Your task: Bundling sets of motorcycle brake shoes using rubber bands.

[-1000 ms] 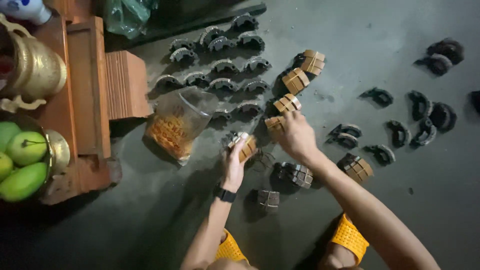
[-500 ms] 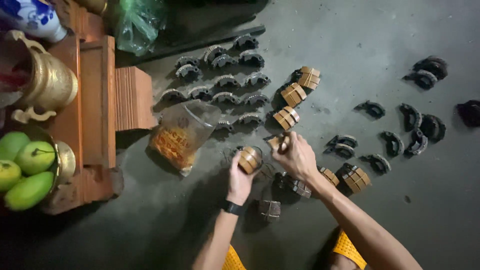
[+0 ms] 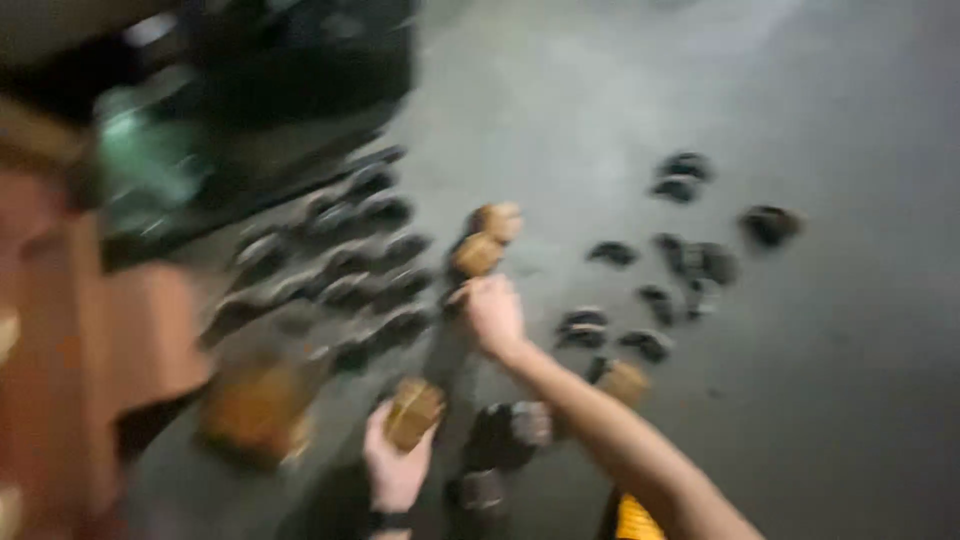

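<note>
Head view is badly smeared, so fine detail is lost. Low in the frame, left of centre, the left hand (image 3: pixel 397 468) is curled around a small tan block (image 3: pixel 414 412), fingers closed on its lower half while the top sticks out above them. Up and to the right, near the middle of the frame, the right hand (image 3: pixel 492 314) reaches out over the grey floor (image 3: pixel 840 380) with its fingers bunched; whether it grips anything I cannot tell through the blur. Just above it lie 2 more tan blocks (image 3: pixel 487 238), one beside the other. Left of that hand, rows of dark curved pieces (image 3: pixel 350 265) run diagonally toward the upper left. More dark pieces (image 3: pixel 680 250) are scattered to the right, well apart from the rows. Another tan block (image 3: pixel 624 381) sits just behind the right forearm. A clear bag with orange contents (image 3: pixel 255 410) rests at lower left, beside a reddish wooden stand (image 3: pixel 110 340) on the left edge.
</note>
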